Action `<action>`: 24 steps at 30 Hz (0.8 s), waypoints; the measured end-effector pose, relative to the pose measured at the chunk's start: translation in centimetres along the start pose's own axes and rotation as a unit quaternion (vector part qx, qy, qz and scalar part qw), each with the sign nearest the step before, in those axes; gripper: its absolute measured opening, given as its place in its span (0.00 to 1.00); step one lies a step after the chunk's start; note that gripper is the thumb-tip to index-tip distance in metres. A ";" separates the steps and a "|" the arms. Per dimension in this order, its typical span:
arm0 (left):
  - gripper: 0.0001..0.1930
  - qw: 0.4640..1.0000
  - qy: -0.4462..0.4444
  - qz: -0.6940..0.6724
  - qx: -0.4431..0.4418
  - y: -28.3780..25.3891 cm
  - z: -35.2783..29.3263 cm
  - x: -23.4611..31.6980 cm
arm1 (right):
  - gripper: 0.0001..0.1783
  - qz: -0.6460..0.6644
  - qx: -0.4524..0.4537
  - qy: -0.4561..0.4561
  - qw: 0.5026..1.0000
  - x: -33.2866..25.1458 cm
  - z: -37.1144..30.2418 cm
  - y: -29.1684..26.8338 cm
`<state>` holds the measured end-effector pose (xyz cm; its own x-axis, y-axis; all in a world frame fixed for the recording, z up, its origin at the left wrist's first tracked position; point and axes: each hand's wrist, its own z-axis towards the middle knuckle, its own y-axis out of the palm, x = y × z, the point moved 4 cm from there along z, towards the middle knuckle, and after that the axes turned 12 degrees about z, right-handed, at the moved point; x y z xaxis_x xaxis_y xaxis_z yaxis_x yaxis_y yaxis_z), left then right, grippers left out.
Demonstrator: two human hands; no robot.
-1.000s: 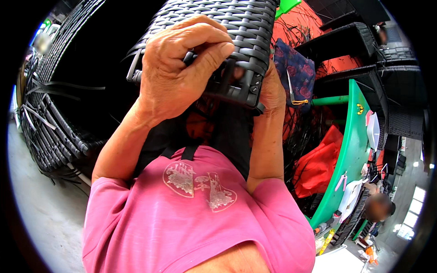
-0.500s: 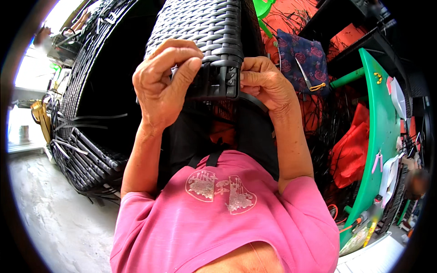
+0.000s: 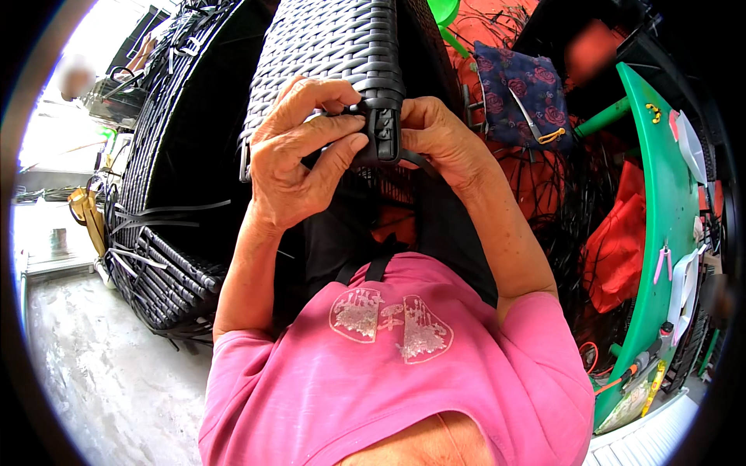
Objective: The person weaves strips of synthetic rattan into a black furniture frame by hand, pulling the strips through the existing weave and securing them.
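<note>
A black woven wicker furniture piece stands in front of me, its near corner and end frame facing my hands. My left hand is at the left of that corner, thumb and fingers pinched together against the dark frame edge; what lies between the fingertips is hidden. On the corner's right side, my right hand is closed with bent fingers on a flat black strip, which curves out below the fingers. Wrapped strips cover the corner post between the two hands.
A larger black woven piece with loose strip ends stands at left. On the right, a pointed metal tool with a yellow loop lies on a dark floral cushion, near a green tabletop, red cloth and tangled strips.
My left fingers have shifted down and right, from the woven top to the frame edge by the corner post. The right hand stays at the corner. The view has shifted slightly.
</note>
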<state>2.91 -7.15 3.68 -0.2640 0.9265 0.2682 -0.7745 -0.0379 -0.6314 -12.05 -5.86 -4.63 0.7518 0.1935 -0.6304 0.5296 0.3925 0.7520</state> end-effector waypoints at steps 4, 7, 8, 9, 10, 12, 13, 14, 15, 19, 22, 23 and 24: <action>0.08 0.998 -0.043 -0.016 -0.036 0.1 0.3 -0.7 | 0.10 -0.004 -0.007 -0.043 0.999 0.4 0.4 -0.2; 0.07 0.991 -0.085 -0.060 -0.079 0.0 0.6 -1.1 | 0.11 0.097 -0.029 -0.021 0.995 0.7 0.5 0.2; 0.07 0.991 -0.080 -0.072 -0.083 0.1 0.5 -1.1 | 0.11 0.087 -0.015 -0.021 0.996 0.9 0.5 -0.1; 0.06 0.990 -0.075 -0.084 -0.087 0.1 0.6 -1.2 | 0.12 0.077 -0.001 -0.021 0.997 1.2 0.6 -0.5; 0.06 0.989 -0.070 -0.096 -0.091 0.1 0.7 -1.3 | 0.13 0.068 0.013 -0.022 0.997 1.4 0.6 -0.8; 0.06 0.983 -0.085 -0.121 -0.111 0.2 0.7 -1.8 | 0.13 0.038 0.014 -0.021 0.999 1.1 0.9 -0.3; 0.06 0.980 -0.091 -0.134 -0.113 0.3 0.7 -2.1 | 0.13 0.024 0.013 -0.021 0.999 1.0 1.1 -0.1; 0.07 0.978 -0.094 -0.148 -0.116 0.3 0.8 -2.1 | 0.13 0.018 -0.005 -0.010 1.000 1.1 1.3 -0.5; 0.07 0.967 -0.139 -0.157 -0.142 0.4 0.7 -2.2 | 0.14 0.012 -0.024 0.000 1.000 1.0 1.7 -1.5; 0.05 0.971 -0.123 -0.132 -0.156 0.6 1.0 -2.0 | 0.20 0.072 -0.048 0.067 0.994 0.5 2.6 -2.0; 0.05 0.971 -0.122 -0.130 -0.158 0.8 0.9 -2.2 | 0.27 0.102 -0.031 0.107 0.989 0.5 2.9 -2.5; 0.04 0.977 -0.098 -0.116 -0.152 0.8 0.8 -2.3 | 0.27 0.102 -0.037 0.115 0.987 0.3 2.9 -2.7; 0.05 0.978 -0.092 -0.112 -0.150 0.8 0.8 -2.2 | 0.27 0.096 -0.039 0.124 0.987 0.1 2.8 -2.8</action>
<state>2.44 -9.52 3.20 -0.2267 0.8152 0.5329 -0.6282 0.2958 -0.7196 -12.36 -9.48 -6.24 0.7108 0.4808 -0.5135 0.3481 0.3940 0.8507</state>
